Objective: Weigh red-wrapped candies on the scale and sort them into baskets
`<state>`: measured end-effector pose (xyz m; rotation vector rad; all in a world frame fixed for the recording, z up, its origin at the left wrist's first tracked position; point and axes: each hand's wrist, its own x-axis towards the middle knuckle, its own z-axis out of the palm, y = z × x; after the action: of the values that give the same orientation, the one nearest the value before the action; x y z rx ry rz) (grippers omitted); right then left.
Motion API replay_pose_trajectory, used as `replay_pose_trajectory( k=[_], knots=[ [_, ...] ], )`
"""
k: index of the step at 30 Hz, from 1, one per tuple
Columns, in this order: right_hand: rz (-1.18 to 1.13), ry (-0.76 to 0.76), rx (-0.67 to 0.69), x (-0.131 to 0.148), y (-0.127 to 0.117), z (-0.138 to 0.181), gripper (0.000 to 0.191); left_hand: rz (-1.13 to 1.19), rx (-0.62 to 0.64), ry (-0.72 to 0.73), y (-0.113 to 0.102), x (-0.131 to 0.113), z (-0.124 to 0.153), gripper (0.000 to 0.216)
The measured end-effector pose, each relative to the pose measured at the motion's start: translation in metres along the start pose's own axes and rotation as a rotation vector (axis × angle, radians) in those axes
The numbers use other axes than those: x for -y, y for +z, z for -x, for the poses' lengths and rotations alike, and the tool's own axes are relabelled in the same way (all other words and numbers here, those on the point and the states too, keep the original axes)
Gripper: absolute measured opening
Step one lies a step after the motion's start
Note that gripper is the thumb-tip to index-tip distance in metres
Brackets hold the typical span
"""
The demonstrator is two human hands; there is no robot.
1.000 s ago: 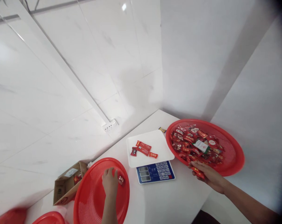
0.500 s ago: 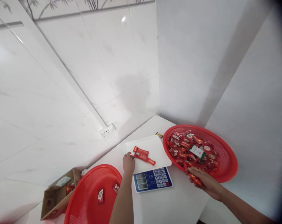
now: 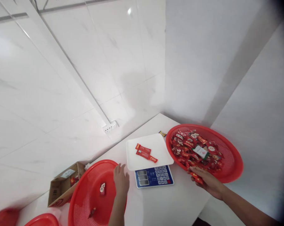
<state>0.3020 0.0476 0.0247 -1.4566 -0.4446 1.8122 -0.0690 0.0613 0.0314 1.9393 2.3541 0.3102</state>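
My right hand (image 3: 209, 183) is closed on a red wrapped snack packet (image 3: 196, 177), at the front rim of the right red basket (image 3: 237, 169). That basket holds a heap of small red packets (image 3: 187, 150) and a white-and-green one (image 3: 200, 152). My left hand (image 3: 121, 180) hangs over the right rim of the left red basket (image 3: 82, 183), fingers apart and nothing visible in them. Inside lie a red-and-white packet (image 3: 102, 189) and a darker red one (image 3: 92, 212). Overlapping red packets (image 3: 145, 153) rest on the white tray (image 3: 132, 160) of a scale (image 3: 154, 176).
A cardboard box (image 3: 61, 191) with some red packets stands behind the left basket. Another red basket (image 3: 43, 219) shows at the bottom left. A small yellow-and-blue packet (image 3: 162, 133) lies behind the tray on the white table (image 3: 165, 207). A wall socket (image 3: 110, 127) is behind.
My left hand has moved left from the scale tray, where it touched a small dark red item, to over the left basket. That item is gone; a dark red packet now shows in the basket.
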Motion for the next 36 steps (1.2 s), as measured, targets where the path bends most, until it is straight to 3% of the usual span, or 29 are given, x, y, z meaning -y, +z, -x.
replay_pose_trajectory(
  k=[4, 7, 11, 14, 18, 23, 26, 29, 32, 34, 36],
  knots=[
    [0.008, -0.022, 0.008, -0.001, 0.001, 0.001, 0.023, -0.022, 0.209, 0.292, 0.019, -0.066, -0.041, 0.066],
    [0.005, -0.032, 0.007, 0.000, 0.001, 0.001, 0.024, -0.023, 0.304, 0.408, 0.029, -0.097, -0.073, 0.070],
    [0.005, -0.046, 0.010, 0.001, 0.001, 0.002, 0.026, -0.032, 0.344, 0.472, 0.032, -0.113, -0.100, 0.060],
    [0.005, -0.046, 0.013, 0.002, 0.000, 0.001, 0.026, -0.025, 0.292, 0.438, 0.027, -0.113, -0.103, 0.054],
    [0.008, -0.049, 0.022, 0.000, -0.002, -0.001, 0.027, 0.013, 0.191, 0.288, 0.011, -0.091, -0.090, 0.054],
    [0.037, -0.034, 0.031, -0.001, -0.004, -0.001, 0.026, 0.131, 0.058, -0.031, -0.017, -0.009, -0.053, 0.056],
    [0.055, -0.041, 0.046, 0.000, -0.005, -0.001, 0.026, 0.120, 0.104, -0.231, -0.031, 0.041, -0.026, 0.064],
    [0.045, -0.034, 0.052, 0.000, -0.005, -0.001, 0.025, -0.062, 0.135, -0.260, -0.036, 0.055, -0.008, 0.059],
    [0.029, -0.018, 0.059, 0.001, -0.004, 0.000, 0.022, -0.020, 0.105, -0.058, -0.028, 0.022, -0.007, 0.044],
    [0.033, -0.012, 0.050, 0.002, -0.003, 0.001, 0.020, 0.071, 0.120, 0.141, -0.016, -0.017, -0.014, 0.037],
    [0.038, -0.011, 0.032, 0.002, -0.002, 0.002, 0.021, 0.124, 0.218, 0.324, -0.001, -0.059, -0.023, 0.041]
  ],
)
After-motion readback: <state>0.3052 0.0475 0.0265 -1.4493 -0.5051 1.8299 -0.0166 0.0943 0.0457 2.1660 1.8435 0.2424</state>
